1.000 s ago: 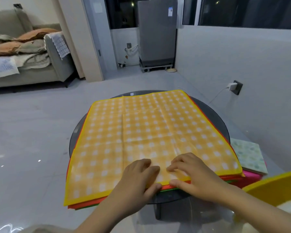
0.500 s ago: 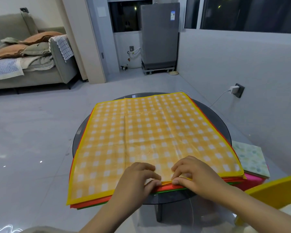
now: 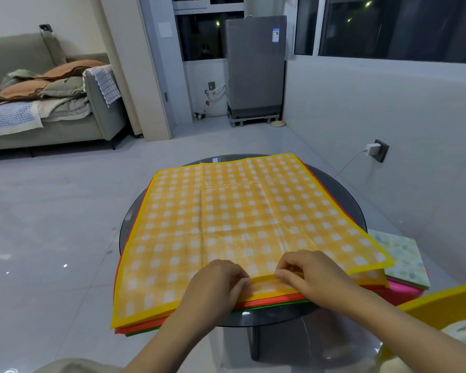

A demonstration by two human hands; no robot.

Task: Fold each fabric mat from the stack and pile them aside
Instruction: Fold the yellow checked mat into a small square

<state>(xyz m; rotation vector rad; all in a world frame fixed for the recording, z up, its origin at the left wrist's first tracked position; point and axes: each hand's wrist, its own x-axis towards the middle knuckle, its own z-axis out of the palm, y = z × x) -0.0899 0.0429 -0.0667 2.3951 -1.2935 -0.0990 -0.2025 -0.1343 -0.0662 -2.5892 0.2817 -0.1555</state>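
While both hands (image 3: 267, 281) pinch its near edge, the yellow checked mat (image 3: 240, 216) lies creased atop the stack (image 3: 145, 325).

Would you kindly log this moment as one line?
stage: lifting top mat | left hand: pinches yellow checked mat near edge | right hand: same | stack: on table

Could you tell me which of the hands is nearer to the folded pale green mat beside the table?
The right hand is nearer: it pinches the yellow checked mat at its near edge, on the side towards the folded pale green mat. The left hand pinches that edge farther from it.
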